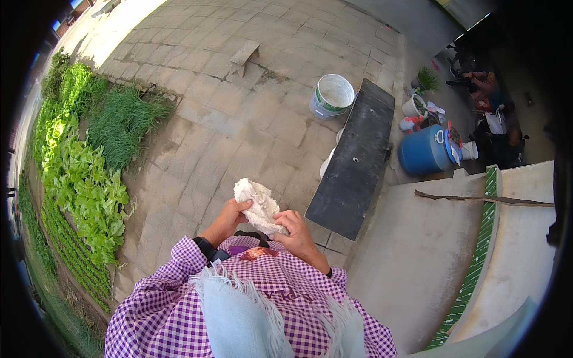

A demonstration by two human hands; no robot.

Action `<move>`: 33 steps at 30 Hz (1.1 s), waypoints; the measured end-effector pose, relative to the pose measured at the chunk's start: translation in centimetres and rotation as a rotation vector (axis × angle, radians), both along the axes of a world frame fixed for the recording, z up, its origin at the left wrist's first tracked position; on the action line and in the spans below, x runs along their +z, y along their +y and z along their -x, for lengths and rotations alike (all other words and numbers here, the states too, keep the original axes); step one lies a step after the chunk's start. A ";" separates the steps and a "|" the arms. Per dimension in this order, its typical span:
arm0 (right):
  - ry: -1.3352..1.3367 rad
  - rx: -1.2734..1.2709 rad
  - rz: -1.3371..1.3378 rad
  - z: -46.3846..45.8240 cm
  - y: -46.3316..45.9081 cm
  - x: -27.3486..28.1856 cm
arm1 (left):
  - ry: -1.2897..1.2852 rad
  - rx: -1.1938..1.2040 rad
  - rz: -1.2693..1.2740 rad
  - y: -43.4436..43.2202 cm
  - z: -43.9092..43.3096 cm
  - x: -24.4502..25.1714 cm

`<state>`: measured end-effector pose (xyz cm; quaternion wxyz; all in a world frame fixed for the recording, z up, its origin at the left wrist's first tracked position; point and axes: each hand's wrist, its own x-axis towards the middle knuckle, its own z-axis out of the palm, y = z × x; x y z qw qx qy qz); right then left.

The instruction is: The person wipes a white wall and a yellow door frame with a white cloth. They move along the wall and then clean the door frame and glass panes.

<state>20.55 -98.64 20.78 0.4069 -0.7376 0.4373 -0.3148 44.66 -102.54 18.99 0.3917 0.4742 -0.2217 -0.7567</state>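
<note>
A crumpled white cloth (258,206), rough in texture, is held in front of my waist between both hands. My left hand (232,215) grips its left side, with the thumb lying on top. On the lower right side, my right hand (295,230) pinches the cloth with thumb and fingers. The underside of the cloth and some fingertips are hidden. Below the hands is a purple checked garment (250,286), with a fringed light blue scarf (237,313) hanging over it.
A black board-topped table (353,165) stands ahead right, beside a white bucket (332,96). Further right are a blue barrel (423,150) and seated people (483,85) in shade. A small bench (245,52) stands on the paving (215,134). Leafy vegetables (85,188) grow at left.
</note>
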 end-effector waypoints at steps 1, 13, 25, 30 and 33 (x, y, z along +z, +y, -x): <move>-0.004 0.026 -0.015 0.3 -0.6 -0.2 | -0.017 0.008 -0.017 -0.9 0.0 -0.2; -0.185 -0.152 -0.439 4.9 -13.4 1.3 | -0.078 -0.152 -0.117 -13.8 5.1 3.7; -0.973 0.006 -1.005 3.0 -34.8 2.1 | 0.273 -0.387 0.052 -30.3 3.7 3.5; -0.970 0.014 -0.995 -1.2 -47.7 3.9 | 0.507 -0.365 0.067 -43.5 1.4 3.1; -0.953 0.035 -1.019 -2.0 -54.0 5.3 | 0.456 -0.365 0.046 -50.1 0.3 4.1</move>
